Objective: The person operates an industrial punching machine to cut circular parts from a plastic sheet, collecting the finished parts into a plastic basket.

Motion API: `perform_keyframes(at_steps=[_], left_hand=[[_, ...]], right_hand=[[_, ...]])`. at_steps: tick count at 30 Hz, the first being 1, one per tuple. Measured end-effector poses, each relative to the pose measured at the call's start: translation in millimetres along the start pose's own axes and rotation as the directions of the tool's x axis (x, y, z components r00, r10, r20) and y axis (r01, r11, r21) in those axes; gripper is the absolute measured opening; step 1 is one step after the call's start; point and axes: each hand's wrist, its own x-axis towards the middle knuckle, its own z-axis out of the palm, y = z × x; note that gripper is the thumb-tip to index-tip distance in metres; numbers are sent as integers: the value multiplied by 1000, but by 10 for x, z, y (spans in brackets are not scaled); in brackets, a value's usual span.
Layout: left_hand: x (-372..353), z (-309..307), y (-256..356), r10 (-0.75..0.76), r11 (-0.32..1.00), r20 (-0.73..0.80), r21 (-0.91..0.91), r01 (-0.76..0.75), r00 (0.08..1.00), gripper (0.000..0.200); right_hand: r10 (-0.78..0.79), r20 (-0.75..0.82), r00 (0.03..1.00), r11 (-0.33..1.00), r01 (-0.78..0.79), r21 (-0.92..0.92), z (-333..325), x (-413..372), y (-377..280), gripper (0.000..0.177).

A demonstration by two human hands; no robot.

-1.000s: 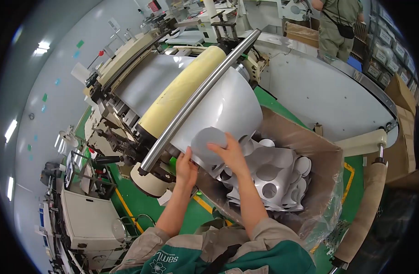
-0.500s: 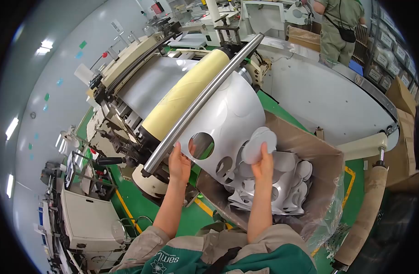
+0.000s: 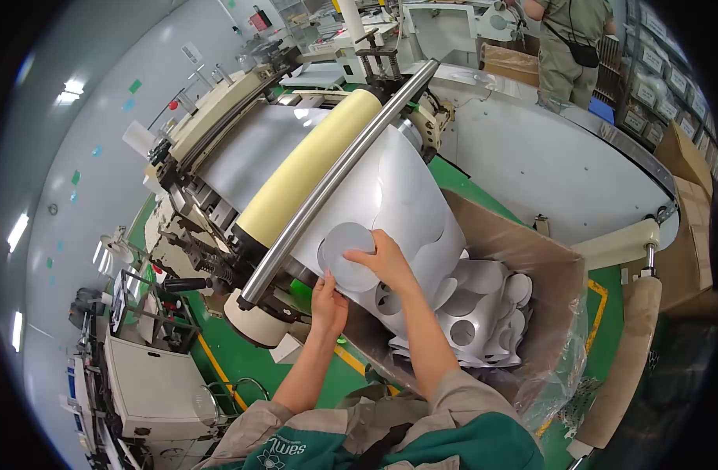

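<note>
A white sheet (image 3: 398, 188) with round cut-outs hangs from a steel roller (image 3: 347, 168) beside a yellow roll (image 3: 312, 160). My right hand (image 3: 386, 262) grips round white discs (image 3: 347, 244), its thumb lying across their face. They are held flat against the lower left part of the sheet; how many there are cannot be told. Just below them, my left hand (image 3: 328, 304) pinches the sheet's lower edge with thumb and fingertips. Under the hanging sheet, a cardboard box (image 3: 523, 235) holds crumpled white sheet with round holes (image 3: 480, 313).
The roller machine (image 3: 218, 180) fills the left centre. A long white panel (image 3: 547, 172) runs along the right, with a brown roll (image 3: 621, 368) near me. Another person (image 3: 570, 47) stands at the back right by shelves (image 3: 660, 86). A white cabinet (image 3: 155, 380) is at lower left.
My right hand has moved left and slightly up with the discs, from above the box to the sheet's lower left. My left hand has shifted a little right and down along the sheet's edge.
</note>
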Motion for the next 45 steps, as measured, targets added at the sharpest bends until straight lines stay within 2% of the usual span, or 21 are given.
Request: perform_keyframes(at_steps=[1, 4, 5, 8, 10, 13, 16, 19, 23, 25, 26, 27, 30, 31, 34, 36, 38, 41, 44, 45], left_hand=[[0, -23, -7, 7, 1000, 34, 21, -8, 999, 29], [7, -30, 15, -39, 997, 14, 74, 38, 999, 30], [24, -49, 22, -31, 997, 27, 77, 29, 999, 34], [27, 152, 209, 28, 999, -14, 43, -27, 1000, 36], [145, -7, 310, 81, 996, -32, 33, -80, 996, 38], [211, -6, 463, 133, 991, -46, 24, -132, 990, 36], [282, -56, 460, 123, 992, -35, -3, -123, 992, 34], [209, 62, 421, 42, 999, 37, -26, -41, 998, 35], [81, 155, 201, 5, 1000, -31, -25, -5, 1000, 32], [68, 85, 106, 17, 1000, -34, -20, -17, 999, 31], [60, 49, 96, 14, 1000, -13, -5, -14, 1000, 31], [60, 37, 102, 12, 1000, 10, 10, -12, 1000, 31], [54, 10, 105, -2, 999, 30, 43, 1, 1000, 30], [70, -44, 95, -3, 998, 37, 64, 1, 999, 31], [40, 80, 171, 17, 998, 24, 61, -19, 1000, 40], [25, 118, 270, 62, 997, -51, 45, -59, 997, 38], [63, 56, 349, 90, 995, -70, 46, -87, 993, 37], [132, -31, 379, 130, 991, -86, 40, -127, 988, 33], [178, -22, 378, 115, 993, -68, 12, -114, 991, 31], [181, -1, 368, 95, 995, -42, 0, -95, 995, 32]], right_hand=[[19, 24, 1000, 985, -23, 170, 42, 26, 122, 37], [147, 75, 986, 932, -163, 324, -10, -14, 251, 47], [111, 83, 990, 865, -137, 483, -31, -57, 273, 40], [184, -99, 978, 546, -18, 837, -151, -229, 610, 33], [388, -211, 897, 295, 96, 951, -362, -333, 1040, 32], [388, -300, 871, 180, 248, 952, -663, -469, 834, 29], [301, -306, 903, 241, 238, 941, -646, -478, 747, 32], [200, -230, 952, 544, 87, 834, -423, -407, 536, 29], [179, -9, 984, 832, -146, 535, -164, -240, 70, 29], [21, -73, 997, 971, -3, 238, -5, -84, 122, 30], [-63, -85, 994, 995, 70, 77, 64, -21, 174, 31], [-27, -7, 1000, 999, 28, 29, 94, 24, 176, 37], [101, 49, 994, 941, -112, 321, 65, -1, 196, 49], [124, 25, 992, 915, -123, 385, 106, -11, 344, 47], [174, -119, 978, 598, -9, 801, -14, -200, 686, 39], [411, -178, 894, 339, 31, 940, -239, -329, 1234, 31], [356, -241, 903, 122, 210, 970, -492, -453, 1175, 30], [348, -318, 882, 258, 236, 937, -645, -524, 713, 29], [231, -297, 926, 537, 134, 833, -445, -447, 588, 24], [239, -244, 940, 675, 20, 738, -360, -405, 587, 23]])
